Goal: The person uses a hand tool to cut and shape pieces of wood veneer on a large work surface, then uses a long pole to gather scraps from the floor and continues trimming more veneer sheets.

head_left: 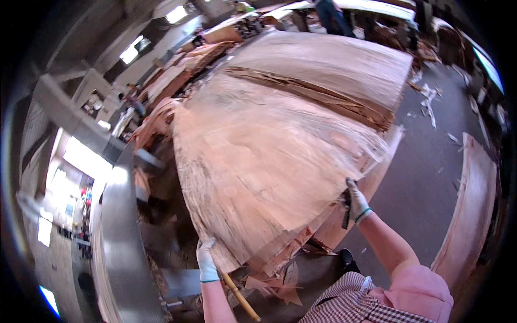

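A large thin sheet of pale wood veneer point(258, 161) lies tilted on top of a stack of veneer sheets. My left hand point(205, 261), in a white glove, grips the sheet's near left corner. In a white glove too, my right hand point(356, 202) holds the sheet's near right edge; a dark narrow object sits by that palm, and I cannot tell what it is. A wooden stick point(241, 297) slants below my left hand. Torn veneer scraps point(280, 288) lie under the stack's near edge.
A second, higher veneer pile point(328, 64) stands behind. A long grey metal machine edge point(121, 253) runs along the left. Another veneer sheet point(471, 215) lies on the grey floor point(425, 161) at right, with white scraps. A person point(331, 16) stands far behind.
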Available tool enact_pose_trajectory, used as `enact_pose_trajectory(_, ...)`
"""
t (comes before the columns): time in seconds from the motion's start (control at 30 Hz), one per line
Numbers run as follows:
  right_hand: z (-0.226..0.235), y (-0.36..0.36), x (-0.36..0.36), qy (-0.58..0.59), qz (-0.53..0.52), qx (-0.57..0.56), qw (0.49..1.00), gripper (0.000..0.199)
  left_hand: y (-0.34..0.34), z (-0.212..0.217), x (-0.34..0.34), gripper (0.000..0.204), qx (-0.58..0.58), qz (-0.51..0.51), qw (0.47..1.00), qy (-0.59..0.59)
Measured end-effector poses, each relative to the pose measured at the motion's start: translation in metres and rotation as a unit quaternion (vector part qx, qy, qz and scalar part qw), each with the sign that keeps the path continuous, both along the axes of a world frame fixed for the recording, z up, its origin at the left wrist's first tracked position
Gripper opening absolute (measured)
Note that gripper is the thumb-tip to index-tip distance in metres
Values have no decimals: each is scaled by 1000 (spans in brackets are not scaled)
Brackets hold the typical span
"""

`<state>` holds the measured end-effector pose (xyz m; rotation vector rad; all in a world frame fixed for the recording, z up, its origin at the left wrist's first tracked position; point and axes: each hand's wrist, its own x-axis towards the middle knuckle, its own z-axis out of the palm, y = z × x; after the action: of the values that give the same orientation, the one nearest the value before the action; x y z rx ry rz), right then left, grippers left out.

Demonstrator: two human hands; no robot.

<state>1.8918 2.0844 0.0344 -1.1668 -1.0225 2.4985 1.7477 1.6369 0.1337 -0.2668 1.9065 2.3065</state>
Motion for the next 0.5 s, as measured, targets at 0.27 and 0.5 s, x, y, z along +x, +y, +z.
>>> enact_pose_trajectory(0.27,75,-229,121,165,-4,117,979,6,-243,58,179,32,88,21,996,25)
enact_pose_trajectory(0.5,158,-422,180,273,110,137,946,10,-429,86,307,31,145,77,985,50)
